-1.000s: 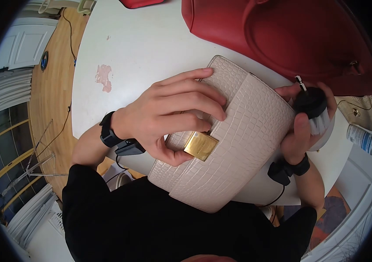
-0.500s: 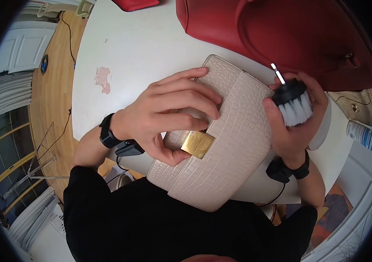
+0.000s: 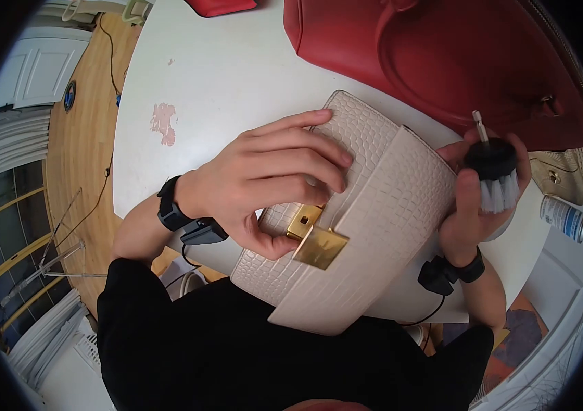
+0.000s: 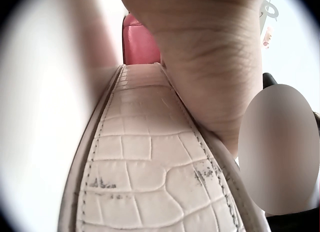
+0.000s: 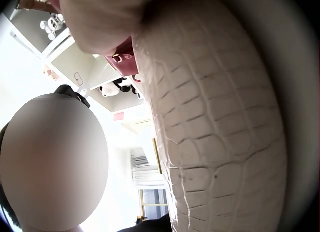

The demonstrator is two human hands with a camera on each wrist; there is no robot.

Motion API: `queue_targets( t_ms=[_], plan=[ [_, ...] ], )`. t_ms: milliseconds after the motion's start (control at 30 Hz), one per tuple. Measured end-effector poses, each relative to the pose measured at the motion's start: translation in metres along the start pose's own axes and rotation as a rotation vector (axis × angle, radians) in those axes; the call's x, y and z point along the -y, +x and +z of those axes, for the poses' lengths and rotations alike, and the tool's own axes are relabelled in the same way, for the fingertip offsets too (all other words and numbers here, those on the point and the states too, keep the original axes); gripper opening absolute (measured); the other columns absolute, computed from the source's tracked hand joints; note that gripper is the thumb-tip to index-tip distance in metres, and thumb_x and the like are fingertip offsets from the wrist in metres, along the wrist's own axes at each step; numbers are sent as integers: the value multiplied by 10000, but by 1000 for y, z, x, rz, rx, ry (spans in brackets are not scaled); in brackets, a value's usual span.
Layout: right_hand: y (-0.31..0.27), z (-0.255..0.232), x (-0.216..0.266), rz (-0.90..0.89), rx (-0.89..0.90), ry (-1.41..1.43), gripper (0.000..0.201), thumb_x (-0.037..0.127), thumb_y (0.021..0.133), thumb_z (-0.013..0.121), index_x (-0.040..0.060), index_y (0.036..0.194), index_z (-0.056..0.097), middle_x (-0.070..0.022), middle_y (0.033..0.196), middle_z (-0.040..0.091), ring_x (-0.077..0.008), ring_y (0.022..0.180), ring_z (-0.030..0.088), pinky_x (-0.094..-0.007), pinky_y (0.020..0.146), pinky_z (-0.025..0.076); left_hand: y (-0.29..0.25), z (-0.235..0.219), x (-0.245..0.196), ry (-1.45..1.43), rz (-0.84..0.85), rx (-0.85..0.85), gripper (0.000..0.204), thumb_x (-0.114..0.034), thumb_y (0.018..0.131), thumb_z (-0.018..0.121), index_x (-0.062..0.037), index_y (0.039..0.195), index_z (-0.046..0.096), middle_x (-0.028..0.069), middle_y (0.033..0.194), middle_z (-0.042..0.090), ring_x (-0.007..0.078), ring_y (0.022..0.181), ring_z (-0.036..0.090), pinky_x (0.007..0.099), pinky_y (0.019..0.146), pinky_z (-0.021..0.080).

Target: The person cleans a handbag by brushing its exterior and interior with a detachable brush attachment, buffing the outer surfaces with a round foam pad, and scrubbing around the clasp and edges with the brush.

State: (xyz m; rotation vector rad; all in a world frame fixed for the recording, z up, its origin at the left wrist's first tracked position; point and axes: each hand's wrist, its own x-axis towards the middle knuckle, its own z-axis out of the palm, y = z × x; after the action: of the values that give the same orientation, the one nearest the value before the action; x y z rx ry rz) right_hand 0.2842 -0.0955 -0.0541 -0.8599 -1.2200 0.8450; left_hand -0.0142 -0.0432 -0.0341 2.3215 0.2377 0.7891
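A cream crocodile-textured handbag (image 3: 394,205) is held slanted in front of the person. My left hand (image 3: 281,168) grips its left side, fingers spread over the front and thumb beside the gold clasp (image 3: 322,248). The clasp's plate stands away from its lower piece, and the flap edge is lifted. My right hand (image 3: 461,222) is at the bag's right edge and holds a round drill brush (image 3: 491,161) with white bristles, black base and metal shank. In the left wrist view, dark scuffs mark the bag's stitched side strip (image 4: 150,152). Bag texture (image 5: 215,122) fills much of the right wrist view.
A large red handbag (image 3: 462,61) lies at the back right of the white table (image 3: 223,82). Part of a red item (image 3: 223,5) shows at the far edge. On the right are a gold purse (image 3: 558,177) and a spray can (image 3: 568,220).
The gold plate has come away from the lower clasp piece and the flap has lifted. My right hand swung in with the brush tilted, then moved back right to the bag's edge.
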Motion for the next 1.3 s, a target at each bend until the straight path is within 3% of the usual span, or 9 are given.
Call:
queue_targets(
  t_ms=[233,300,400,1033,1300],
  plan=[
    [4,-5,9,134,-28,-52,770,284,935,709,-2,1515,292,-217,1198,632,-265,942,721,-414,913,568,-2,-3,1,-41,-31,10,320,-407,817,721,-103,918,728,87,1105,724,322,1155,677,599,1228,284],
    [8,-7,13,319,-91,116,780,385,944,675,3,1513,302,-200,1156,644,-267,903,723,-411,864,573,-4,-3,2,-63,-31,36,341,-413,804,750,-105,951,748,89,1138,713,316,1174,667,595,1240,257],
    [5,-13,8,354,-103,163,793,445,941,663,12,1506,313,-175,1121,649,-267,880,722,-399,837,577,-3,0,2,-83,-40,35,381,-416,791,778,-104,1011,763,90,1149,706,313,1184,659,587,1244,245],
    [5,-2,9,274,-23,97,776,313,901,756,12,1478,333,-174,1116,641,-275,944,713,-430,896,598,-3,-3,2,-133,-10,21,438,-505,797,819,-105,974,797,116,1156,696,337,1174,647,570,1230,236],
    [4,-2,5,265,-42,13,794,352,844,818,-2,1434,421,-147,1034,662,-233,886,691,-353,834,569,-4,-1,3,-143,-11,11,391,-451,806,835,-103,982,802,112,1130,717,331,1180,653,566,1236,229]
  ],
)
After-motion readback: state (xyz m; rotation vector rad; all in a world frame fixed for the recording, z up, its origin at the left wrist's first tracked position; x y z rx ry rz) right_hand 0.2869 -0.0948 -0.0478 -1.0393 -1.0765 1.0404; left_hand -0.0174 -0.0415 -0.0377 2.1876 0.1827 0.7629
